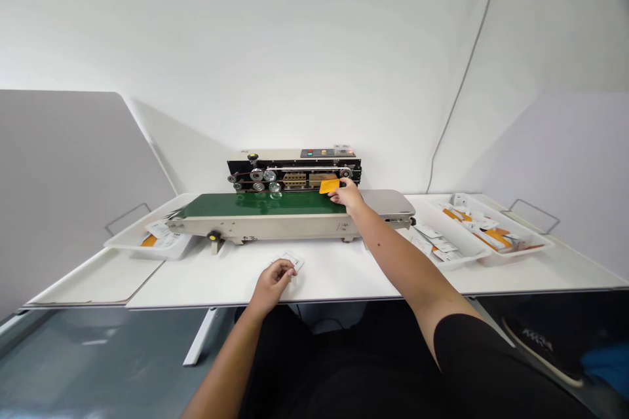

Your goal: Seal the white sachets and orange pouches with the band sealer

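The right hand point(346, 196) reaches over the green, flat conveyor belt point(265, 205) and holds the small, flat orange packet point(329, 186) between thumb and fingers in a narrow pinch. The packet is at the front of the black-faced metal machine with silver rollers point(295, 173), toward its right end. It is gripped by its right end, probably so that the rest stays flat and clear of the fingers.

The left hand point(272, 283) is low over the front edge of the white, smooth-topped bench point(344, 278), fingers loosely curled beside a white, thin, flat packet point(295, 260). Whether it grips that packet or merely rests against it, I cannot tell; staying so close perhaps keeps the packet within easy reach.

The machine stands at the bench's back edge, which seems to leave the front strip free for handling. Toward the bench's right edge are two white, shallow plastic bins of packets; toward the left edge another white plastic bin point(184, 247) sits by the belt's left end, seemingly placed to catch what comes off
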Demonstrator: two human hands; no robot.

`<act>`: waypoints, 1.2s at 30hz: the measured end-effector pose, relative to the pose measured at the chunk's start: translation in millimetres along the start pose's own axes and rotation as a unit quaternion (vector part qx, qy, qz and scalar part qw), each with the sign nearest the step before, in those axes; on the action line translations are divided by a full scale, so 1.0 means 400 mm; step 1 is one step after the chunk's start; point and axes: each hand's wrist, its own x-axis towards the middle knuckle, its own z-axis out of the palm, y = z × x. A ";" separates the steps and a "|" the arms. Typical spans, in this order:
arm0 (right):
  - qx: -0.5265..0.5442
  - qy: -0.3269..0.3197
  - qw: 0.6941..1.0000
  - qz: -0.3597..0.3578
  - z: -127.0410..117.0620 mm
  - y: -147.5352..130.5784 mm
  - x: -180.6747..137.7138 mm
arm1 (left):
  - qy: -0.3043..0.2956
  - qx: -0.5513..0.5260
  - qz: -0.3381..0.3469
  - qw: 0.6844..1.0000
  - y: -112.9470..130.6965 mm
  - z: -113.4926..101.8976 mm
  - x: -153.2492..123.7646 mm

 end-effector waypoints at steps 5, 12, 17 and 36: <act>-0.036 -0.011 0.999 -0.017 0.030 0.009 0.007 | -0.004 -0.003 -0.002 1.000 -0.004 0.001 0.001; -0.057 0.030 0.996 -0.057 0.014 0.002 -0.022 | -0.005 0.012 -0.003 1.000 -0.004 0.000 -0.004; -0.179 0.081 0.966 -0.165 -0.113 0.002 -0.077 | -0.008 0.016 -0.003 1.000 0.003 0.003 -0.005; -0.133 0.113 0.981 -0.080 -0.147 -0.032 0.031 | -0.001 0.038 0.003 0.999 0.019 0.005 -0.004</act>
